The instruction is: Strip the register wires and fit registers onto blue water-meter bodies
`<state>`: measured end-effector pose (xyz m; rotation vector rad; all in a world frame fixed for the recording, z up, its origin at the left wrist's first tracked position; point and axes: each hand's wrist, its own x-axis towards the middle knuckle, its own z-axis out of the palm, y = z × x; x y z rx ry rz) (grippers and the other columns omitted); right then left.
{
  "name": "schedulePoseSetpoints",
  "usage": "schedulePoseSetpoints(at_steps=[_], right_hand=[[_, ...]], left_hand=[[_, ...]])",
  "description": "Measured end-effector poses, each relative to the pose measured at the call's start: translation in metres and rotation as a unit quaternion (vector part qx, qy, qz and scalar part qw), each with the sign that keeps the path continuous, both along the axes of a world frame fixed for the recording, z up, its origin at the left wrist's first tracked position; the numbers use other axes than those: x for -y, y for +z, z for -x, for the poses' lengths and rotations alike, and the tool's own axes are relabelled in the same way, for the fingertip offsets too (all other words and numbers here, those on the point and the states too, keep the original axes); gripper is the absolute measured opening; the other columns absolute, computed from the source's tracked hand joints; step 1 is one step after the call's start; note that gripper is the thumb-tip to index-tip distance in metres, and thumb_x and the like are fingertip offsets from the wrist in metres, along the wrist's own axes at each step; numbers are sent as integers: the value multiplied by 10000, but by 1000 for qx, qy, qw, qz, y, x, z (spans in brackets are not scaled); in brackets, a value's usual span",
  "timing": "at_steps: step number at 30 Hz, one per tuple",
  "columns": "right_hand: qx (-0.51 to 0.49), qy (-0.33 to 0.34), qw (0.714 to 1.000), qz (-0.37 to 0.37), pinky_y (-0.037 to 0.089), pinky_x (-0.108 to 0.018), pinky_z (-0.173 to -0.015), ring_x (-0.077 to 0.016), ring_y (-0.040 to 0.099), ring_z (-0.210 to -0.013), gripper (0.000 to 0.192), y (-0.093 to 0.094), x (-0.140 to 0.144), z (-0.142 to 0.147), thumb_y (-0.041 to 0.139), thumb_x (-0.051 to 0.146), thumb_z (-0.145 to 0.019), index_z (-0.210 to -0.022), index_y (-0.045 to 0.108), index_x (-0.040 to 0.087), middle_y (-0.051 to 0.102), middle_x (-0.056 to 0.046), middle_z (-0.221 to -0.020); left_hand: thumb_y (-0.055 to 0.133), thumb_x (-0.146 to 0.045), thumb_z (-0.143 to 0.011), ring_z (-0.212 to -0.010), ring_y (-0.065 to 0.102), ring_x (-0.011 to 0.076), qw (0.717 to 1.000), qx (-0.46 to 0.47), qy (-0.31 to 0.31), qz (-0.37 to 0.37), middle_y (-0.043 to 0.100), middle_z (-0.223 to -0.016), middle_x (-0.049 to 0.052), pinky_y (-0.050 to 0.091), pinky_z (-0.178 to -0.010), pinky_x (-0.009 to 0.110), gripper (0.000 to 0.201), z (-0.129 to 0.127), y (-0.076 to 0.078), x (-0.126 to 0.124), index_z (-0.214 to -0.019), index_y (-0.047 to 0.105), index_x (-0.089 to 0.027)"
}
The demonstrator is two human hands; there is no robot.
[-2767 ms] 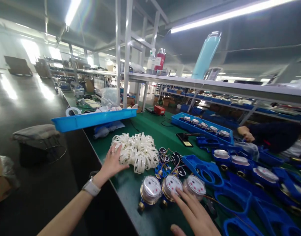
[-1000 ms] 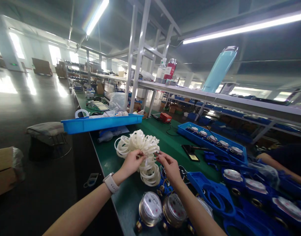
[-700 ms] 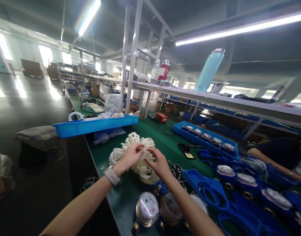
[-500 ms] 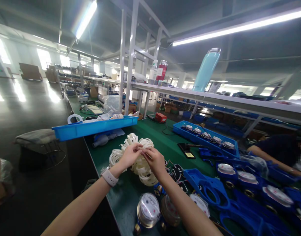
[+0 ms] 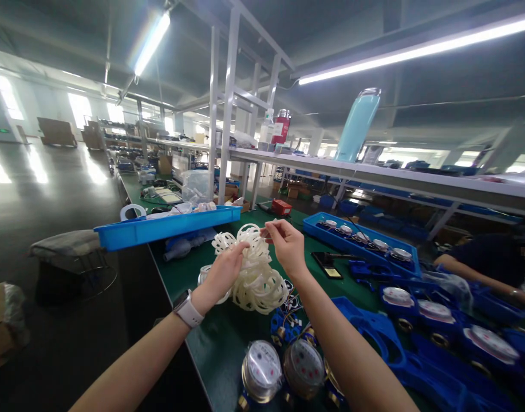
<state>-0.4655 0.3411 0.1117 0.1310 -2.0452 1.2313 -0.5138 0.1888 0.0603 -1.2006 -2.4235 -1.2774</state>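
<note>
A bunch of thin cream-white plastic rings [image 5: 260, 283] lies heaped on the green bench top [image 5: 202, 337]. My left hand [image 5: 225, 268], with a pale watch strap on its wrist, is closed on the left side of the bunch. On the upper right side, my right hand [image 5: 287, 246] has thumb and fingertips pinched on a thin strand at the edge of the rings. Below the bunch, nearer to me, stand round water meters [image 5: 262, 372] with brass fittings. Small wired parts [image 5: 290, 312] lie beside the rings, under my right forearm.
A long blue tray [image 5: 168, 228] sits at the left edge of the bench. Another blue tray [image 5: 360, 240] holds several meters. Blue plastic housings [image 5: 374, 332] and more meters fill the right side. A co-worker's arm [image 5: 481, 277] rests at far right. A shelf [image 5: 314, 163] runs above.
My hands were together over the middle of the rings. Now the right hand has moved up and to the right, away from the left, and more of the rings shows.
</note>
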Motion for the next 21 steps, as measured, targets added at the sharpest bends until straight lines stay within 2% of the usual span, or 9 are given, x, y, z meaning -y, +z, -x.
schedulePoseSetpoints(at_steps=[4, 7, 9, 11, 14, 18, 21], right_hand=[[20, 30, 999, -24, 469, -236, -545, -152, 590, -568, 292, 0, -2, 3, 596, 445, -824, -725, 606, 171, 625, -20, -634], [-5, 1, 1000, -10, 484, -247, -589, -160, 609, -632, 305, 2, -5, -1, 527, 450, -868, -776, 606, 170, 638, -31, -690], [-11, -8, 1000, -16, 467, -246, -582, -161, 606, -620, 295, 6, -7, -7, 564, 447, -845, -761, 615, 169, 635, -28, -678], [-23, -24, 999, -19, 455, -246, -598, -166, 611, -645, 281, 12, -8, -13, 603, 445, -820, -767, 628, 170, 646, -30, -701], [-49, -64, 997, 8, 459, -248, -657, -166, 614, -721, 317, 16, -8, -20, 558, 478, -856, -803, 618, 171, 659, -43, -776], [-17, -41, 999, 32, 419, -214, -489, -124, 544, -525, 344, 9, -3, -26, 613, 491, -807, -717, 594, 159, 624, -27, -668], [-5, -29, 997, 70, 442, -197, -452, -144, 605, -586, 348, 3, -1, -30, 570, 497, -843, -779, 587, 155, 643, -47, -735]], left_hand=[[377, -210, -951, -861, 666, 239, 997, -40, 27, 65, 687, -973, 116, 480, -743, 317, 349, -6, 8, -9, -1261, 536, -181], [403, -246, -957, -799, 676, 230, 992, -71, 39, 96, 703, -895, 94, 466, -675, 283, 345, -10, 13, -13, -1267, 553, -218], [419, -265, -955, -767, 675, 223, 989, -91, 45, 107, 704, -860, 84, 450, -646, 268, 353, -14, 17, -13, -1282, 547, -229], [422, -302, -960, -767, 672, 210, 987, -105, 47, 108, 705, -868, 74, 443, -649, 261, 356, -17, 21, -12, -1289, 542, -238], [414, -338, -968, -814, 664, 189, 986, -123, 42, 106, 700, -940, 58, 440, -698, 257, 355, -19, 24, -13, -1292, 540, -269], [511, -369, -924, -887, 648, 205, 982, -139, 20, 126, 676, -1043, 61, 430, -697, 253, 318, -13, 22, -19, -1212, 613, -280], [510, -355, -926, -858, 639, 187, 981, -138, 22, 133, 666, -978, 46, 411, -647, 236, 314, -6, 17, -23, -1221, 609, -316]])
